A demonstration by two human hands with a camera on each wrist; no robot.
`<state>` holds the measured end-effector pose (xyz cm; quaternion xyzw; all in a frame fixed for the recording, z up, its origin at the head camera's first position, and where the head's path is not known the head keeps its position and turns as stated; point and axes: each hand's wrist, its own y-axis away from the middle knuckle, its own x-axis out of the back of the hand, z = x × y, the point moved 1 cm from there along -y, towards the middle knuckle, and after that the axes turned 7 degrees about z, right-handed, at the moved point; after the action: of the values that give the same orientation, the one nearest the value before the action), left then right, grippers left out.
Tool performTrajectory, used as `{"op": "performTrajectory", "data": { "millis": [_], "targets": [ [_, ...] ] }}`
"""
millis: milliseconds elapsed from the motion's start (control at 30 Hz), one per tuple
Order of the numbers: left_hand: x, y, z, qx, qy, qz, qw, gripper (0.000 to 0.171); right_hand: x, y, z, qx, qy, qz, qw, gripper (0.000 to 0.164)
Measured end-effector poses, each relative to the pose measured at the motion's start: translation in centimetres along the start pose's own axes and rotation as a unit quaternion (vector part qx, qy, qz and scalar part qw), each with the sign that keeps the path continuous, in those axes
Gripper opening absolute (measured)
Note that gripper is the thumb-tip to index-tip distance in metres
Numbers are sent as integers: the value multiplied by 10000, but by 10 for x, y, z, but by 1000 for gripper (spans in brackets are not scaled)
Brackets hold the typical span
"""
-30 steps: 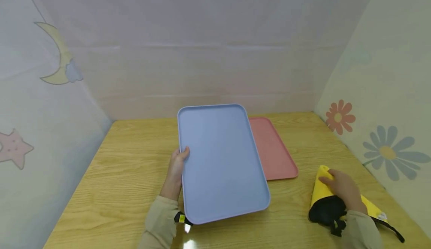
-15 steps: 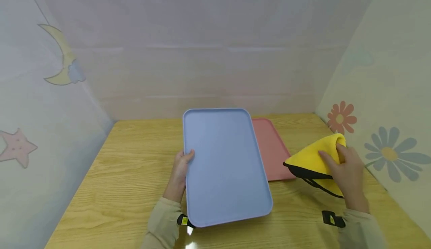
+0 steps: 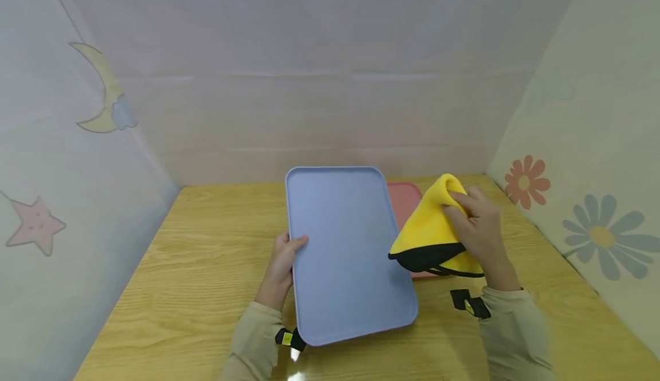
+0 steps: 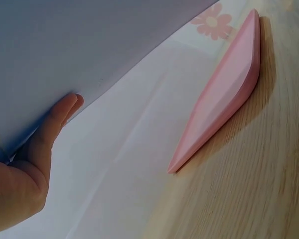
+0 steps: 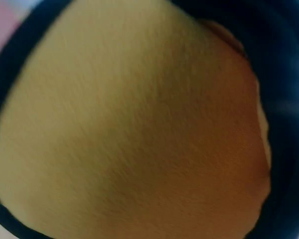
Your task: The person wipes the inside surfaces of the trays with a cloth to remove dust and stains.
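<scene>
My left hand (image 3: 281,263) grips the left edge of a light blue tray (image 3: 348,249), thumb on its face and fingers behind. The tray is tilted up above the table, and its underside shows in the left wrist view, where the left hand's fingers (image 4: 52,122) lie against it. My right hand (image 3: 479,226) pinches a folded yellow cloth (image 3: 425,223) with black trim near its top. The cloth hangs in front of the tray's right edge and overlaps it in the head view. In the right wrist view the yellow cloth (image 5: 119,124) fills nearly everything, hiding the right hand.
A pink tray (image 3: 404,200) lies on the wooden table (image 3: 206,255) behind the blue one, partly hidden by it and the cloth. Pale walls with painted flowers (image 3: 600,236), a moon and a star enclose the table at the back and both sides.
My right hand has lifted the yellow cloth off the table at the right and carried it left to the blue tray's right edge. The blue tray has shifted slightly right in view.
</scene>
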<state>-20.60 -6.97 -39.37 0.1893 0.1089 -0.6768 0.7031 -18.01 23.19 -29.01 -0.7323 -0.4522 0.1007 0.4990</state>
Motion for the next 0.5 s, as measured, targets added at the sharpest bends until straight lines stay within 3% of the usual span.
{"op": "performTrajectory", "data": {
  "millis": [133,267,500],
  "targets": [
    [-3,0,-3,2,-47,-122,9999,29,-32,-11,-19,54,69,-978,9952,16],
    [-8,0,-5,-91,-100,-292,9995,38,-66,-20,-36,140,313,-1972,9798,22],
    [-19,0,-11,-191,-185,-315,9992,27,-113,-27,-47,265,752,-2902,9536,38]
  ]
}}
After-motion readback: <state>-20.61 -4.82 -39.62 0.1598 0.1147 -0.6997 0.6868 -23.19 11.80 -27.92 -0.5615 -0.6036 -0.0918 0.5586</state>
